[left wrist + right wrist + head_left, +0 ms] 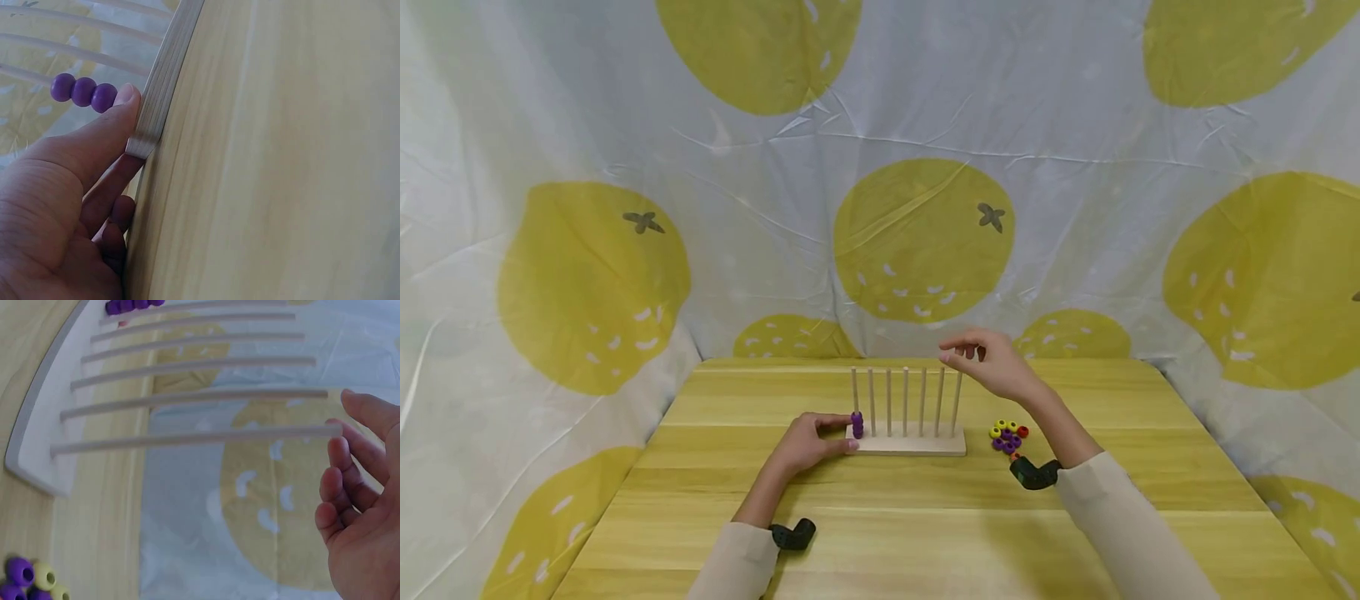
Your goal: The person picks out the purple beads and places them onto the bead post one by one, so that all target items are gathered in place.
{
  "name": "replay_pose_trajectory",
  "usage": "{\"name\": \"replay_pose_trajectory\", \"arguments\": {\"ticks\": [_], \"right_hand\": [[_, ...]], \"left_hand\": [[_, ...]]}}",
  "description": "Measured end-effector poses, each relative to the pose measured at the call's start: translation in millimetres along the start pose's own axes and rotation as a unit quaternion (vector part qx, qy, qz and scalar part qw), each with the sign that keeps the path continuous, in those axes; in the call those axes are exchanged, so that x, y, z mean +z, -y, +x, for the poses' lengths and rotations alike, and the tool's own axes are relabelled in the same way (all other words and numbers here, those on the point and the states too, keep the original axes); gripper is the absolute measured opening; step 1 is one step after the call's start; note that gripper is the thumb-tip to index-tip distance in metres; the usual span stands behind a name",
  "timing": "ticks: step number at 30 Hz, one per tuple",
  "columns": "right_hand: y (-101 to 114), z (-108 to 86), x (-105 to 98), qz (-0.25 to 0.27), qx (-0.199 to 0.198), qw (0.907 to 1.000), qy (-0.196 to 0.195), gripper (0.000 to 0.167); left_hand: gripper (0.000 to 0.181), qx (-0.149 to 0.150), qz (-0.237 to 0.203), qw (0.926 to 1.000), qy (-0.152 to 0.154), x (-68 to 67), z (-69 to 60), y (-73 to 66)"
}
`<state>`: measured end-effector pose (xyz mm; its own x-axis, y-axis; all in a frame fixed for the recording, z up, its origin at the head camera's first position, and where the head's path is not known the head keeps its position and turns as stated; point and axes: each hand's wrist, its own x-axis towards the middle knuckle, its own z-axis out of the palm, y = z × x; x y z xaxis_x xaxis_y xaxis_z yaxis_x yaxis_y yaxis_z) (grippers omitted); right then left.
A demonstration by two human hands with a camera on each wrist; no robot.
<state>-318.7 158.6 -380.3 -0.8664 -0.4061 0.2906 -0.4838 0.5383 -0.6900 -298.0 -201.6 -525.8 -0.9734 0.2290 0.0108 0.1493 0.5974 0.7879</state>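
A pale wooden base [910,445] carries a row of upright pegs. Purple beads [857,425] are stacked low on the leftmost peg. The left hand [805,443] grips the left end of the base; in the left wrist view its thumb lies by the purple beads [82,92], with fingers at the other side of the base edge [164,81]. Level with the tops of the rightmost pegs, the right hand [991,363] has loosely bent fingers and no bead visible. In the right wrist view the right hand [369,487] is beside the tip of the end peg [206,435].
Loose yellow, purple and red beads [1009,435] lie in a cluster on the wooden table [895,533], right of the base. Behind the table hangs a pale cloth [760,250] printed with yellow fruit. Dark devices are strapped at both wrists.
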Motion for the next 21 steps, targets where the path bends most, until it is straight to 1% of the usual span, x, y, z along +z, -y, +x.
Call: {"name": "replay_pose_trajectory", "arguments": {"ticks": [6, 12, 21], "right_hand": [[-20.7, -16.3, -10.6, 0.002, 0.028, 0.9995, -0.014, 0.029], [-44.0, -37.1, -18.9, -0.001, 0.046, 0.9985, -0.03, 0.03], [-75.7, -67.0, -24.2, -0.02, 0.069, 0.9966, -0.04, 0.031]], "left_hand": [[0.054, -0.004, -0.006, 1.0, 0.001, -0.7, -0.5, -0.4], [0.054, -0.004, -0.01, 0.9999, 0.001, -0.8, -0.8, -1.0], [0.053, -0.004, -0.005, 1.0, -0.001, -0.4, 0.8, -0.1]]}}
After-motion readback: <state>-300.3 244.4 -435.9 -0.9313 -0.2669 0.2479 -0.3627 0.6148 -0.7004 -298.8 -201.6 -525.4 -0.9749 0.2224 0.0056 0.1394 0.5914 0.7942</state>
